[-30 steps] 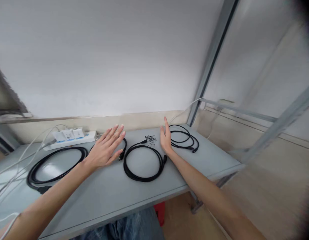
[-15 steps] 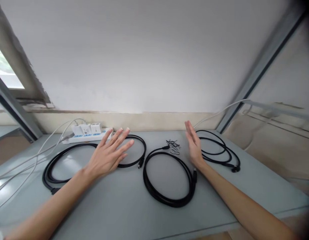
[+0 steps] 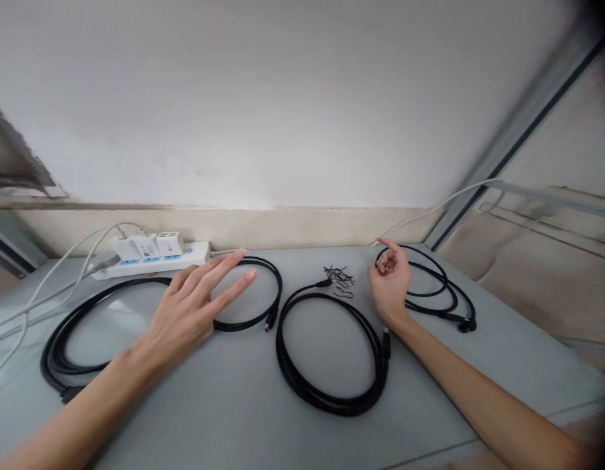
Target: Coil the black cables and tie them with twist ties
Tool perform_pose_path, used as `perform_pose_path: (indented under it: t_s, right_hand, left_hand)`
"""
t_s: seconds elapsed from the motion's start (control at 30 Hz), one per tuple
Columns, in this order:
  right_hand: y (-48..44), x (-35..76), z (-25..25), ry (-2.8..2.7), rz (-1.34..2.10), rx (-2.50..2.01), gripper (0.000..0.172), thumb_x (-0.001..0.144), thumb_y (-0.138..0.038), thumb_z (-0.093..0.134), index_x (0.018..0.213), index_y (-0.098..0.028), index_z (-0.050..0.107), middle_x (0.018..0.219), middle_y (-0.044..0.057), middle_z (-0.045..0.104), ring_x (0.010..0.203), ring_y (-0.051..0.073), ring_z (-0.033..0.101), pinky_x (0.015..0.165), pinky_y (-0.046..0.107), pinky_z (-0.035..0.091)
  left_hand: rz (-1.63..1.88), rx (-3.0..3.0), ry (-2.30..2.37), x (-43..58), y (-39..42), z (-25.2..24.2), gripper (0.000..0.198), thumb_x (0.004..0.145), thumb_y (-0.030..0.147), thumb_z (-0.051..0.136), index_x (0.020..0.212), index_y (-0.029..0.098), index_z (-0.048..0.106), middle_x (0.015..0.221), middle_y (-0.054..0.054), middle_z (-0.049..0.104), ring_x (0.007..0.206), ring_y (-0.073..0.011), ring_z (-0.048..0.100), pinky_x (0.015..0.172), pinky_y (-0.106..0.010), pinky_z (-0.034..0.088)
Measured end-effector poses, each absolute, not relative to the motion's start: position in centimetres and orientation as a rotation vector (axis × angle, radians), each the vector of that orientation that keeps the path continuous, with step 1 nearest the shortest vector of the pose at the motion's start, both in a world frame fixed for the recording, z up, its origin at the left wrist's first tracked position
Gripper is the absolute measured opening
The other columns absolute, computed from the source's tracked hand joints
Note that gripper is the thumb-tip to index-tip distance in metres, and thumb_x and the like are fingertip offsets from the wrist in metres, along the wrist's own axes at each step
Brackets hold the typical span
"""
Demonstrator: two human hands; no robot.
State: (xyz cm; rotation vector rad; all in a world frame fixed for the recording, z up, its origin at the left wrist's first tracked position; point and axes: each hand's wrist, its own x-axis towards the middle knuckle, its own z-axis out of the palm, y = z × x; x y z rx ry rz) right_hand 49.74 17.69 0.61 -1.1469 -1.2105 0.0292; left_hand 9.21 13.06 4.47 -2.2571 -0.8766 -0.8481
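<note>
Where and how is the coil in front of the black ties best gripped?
Probably the coil's near rim, pinched from the person's side: it lies flat, strands bunch thickly there, and its plugs sit at the right and far sides.

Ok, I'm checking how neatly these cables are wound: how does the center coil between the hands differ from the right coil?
The center coil is bundled into mostly one round ring; the right coil's loops spread apart.
The center coil shows in full; the right coil is partly hidden behind the right hand.
Shared: both are black and lie on the table.
</note>
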Motion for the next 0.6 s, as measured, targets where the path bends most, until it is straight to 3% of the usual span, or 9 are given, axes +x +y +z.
perform_pose_path:
  t_s: [0.07,0.17,0.3,0.43,0.6]
  right_hand:
    - [17.66,49.65,0.64,-1.207,0.071,-1.136,0.058,0.073,-0.013,0.061,0.130,-0.023,0.062,0.080,-0.003,0.041,0.063,0.012,0.042,0.056,0.024,0.044]
    - [17.52,49.28,0.65,-1.216,0.162,-1.096,0.063,0.074,-0.015,0.064,0.136,-0.026,0.057,0.086,-0.002,0.043,0.065,0.012,0.046,0.054,0.025,0.047]
    - [17.70,49.35,0.36,-1.198,0.238,-1.028,0.066,0.078,-0.018,0.062,0.143,-0.028,0.051,0.087,-0.002,0.050,0.065,0.014,0.051,0.063,0.031,0.057]
    - [17.77,49.71,0.23,-1.202,0.243,-1.007,0.066,0.078,-0.015,0.059,0.142,-0.026,0.050,0.077,-0.003,0.058,0.071,0.017,0.059,0.079,0.039,0.060]
    - [16.84,49.21,0.92,-1.273,0.274,-1.071,0.061,0.076,-0.014,0.054,0.136,-0.022,0.055,0.069,-0.004,0.062,0.063,0.017,0.058,0.066,0.032,0.052]
  left_hand:
    - [-1.031,-2.204,-0.917,9.11,12.91,4.39,0.075,0.088,-0.004,0.045,0.151,0.036,0.054,0.122,-0.008,0.067,0.102,-0.0198,0.066,0.086,-0.032,0.052]
    - [-1.248,-2.154,-1.003,8.83,12.81,4.36,0.055,0.090,-0.001,0.048,0.131,0.031,0.069,0.092,-0.003,0.055,0.075,-0.0128,0.055,0.067,-0.024,0.046]
    - [-1.267,-2.186,-1.009,8.46,12.89,4.58,0.041,0.091,0.002,0.048,0.111,0.026,0.075,0.082,0.000,0.051,0.066,-0.0105,0.049,0.061,-0.022,0.042]
    - [-1.196,-2.304,-1.046,8.31,12.82,4.90,0.049,0.088,0.001,0.042,0.117,0.025,0.073,0.088,-0.002,0.062,0.071,-0.0115,0.058,0.064,-0.021,0.045]
    - [-1.220,-2.354,-1.078,8.22,12.15,4.79,0.060,0.086,0.001,0.039,0.132,0.027,0.069,0.067,0.004,0.060,0.064,-0.0110,0.058,0.067,-0.021,0.047]
